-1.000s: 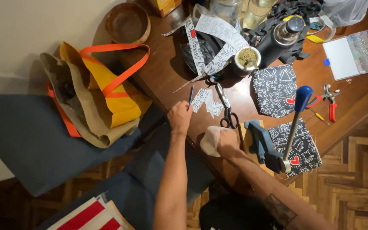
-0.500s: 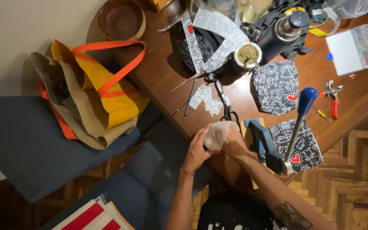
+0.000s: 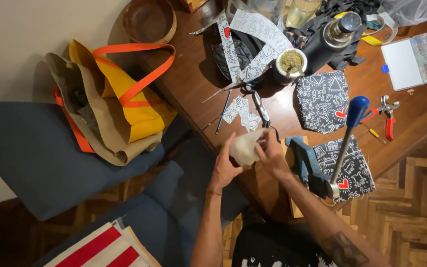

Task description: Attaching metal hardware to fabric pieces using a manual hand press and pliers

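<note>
A pale cream piece of soft fabric (image 3: 245, 147) is held up between both hands just below the middle of the frame, over the near edge of the dark wooden table (image 3: 193, 74). It's gripped from the left by the left hand (image 3: 225, 165), fingers curled and pressed against the cloth with the thumb on its side. The right hand (image 3: 273, 157) is closed on the cloth's right edge, fingertips pinching it; exactly how many fingers are in contact can't be told from this angle.

Just above the hands, a pair of black-handled scissors (image 3: 261, 110) is laid on the table beside small scraps of white doodle-printed paper (image 3: 239, 111), with a thin dark pencil (image 3: 223, 105) next to those. To the right of the hands a grey-blue metal hand press with a blue knob on its lever (image 3: 322, 153) is stood on a wooden board, partly over a black fabric panel with white doodles and a red heart (image 3: 354, 168). A second black doodle-printed fabric piece (image 3: 322, 101) is spread higher up, near a cup filled with green herb (image 3: 291, 62) and a black flask (image 3: 329, 39). Red-handled pliers (image 3: 387, 116) and a clear plastic compartment box (image 3: 413, 59) are seen at the right edge. At upper left, a yellow and tan bag with orange straps (image 3: 114, 99) is slumped on a dark blue cushion (image 3: 30, 153).
</note>
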